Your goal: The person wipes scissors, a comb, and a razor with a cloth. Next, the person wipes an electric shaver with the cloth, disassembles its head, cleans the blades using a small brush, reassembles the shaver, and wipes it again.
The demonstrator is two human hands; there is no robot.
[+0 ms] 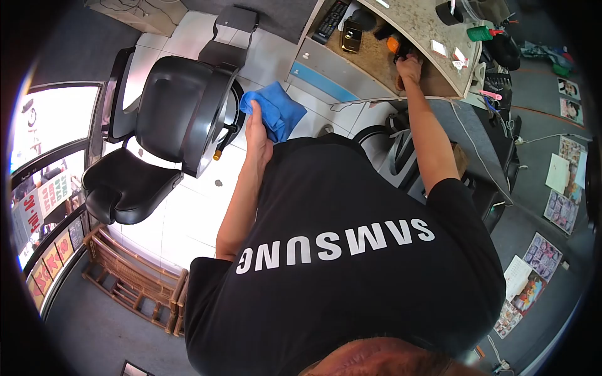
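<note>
My left hand (256,128) is closed on a folded blue cloth (279,113), with the thumb on top, over the white tiled floor. My right hand (409,67) reaches into the open shelf of a cabinet (376,74) at the upper right. Its fingers are curled at a small dark object beside an orange item (393,44); what they hold is too small to make out. Further left on the same shelf lie a black remote control (331,22) and a dark, gold-edged device (352,36).
A black salon chair (172,106) stands on the left, with a bamboo bench (135,279) below it. On the cabinet top are a green bottle (478,34) and small cards (438,47). A white cable (470,135) hangs at the right. Papers (557,173) cover the right wall.
</note>
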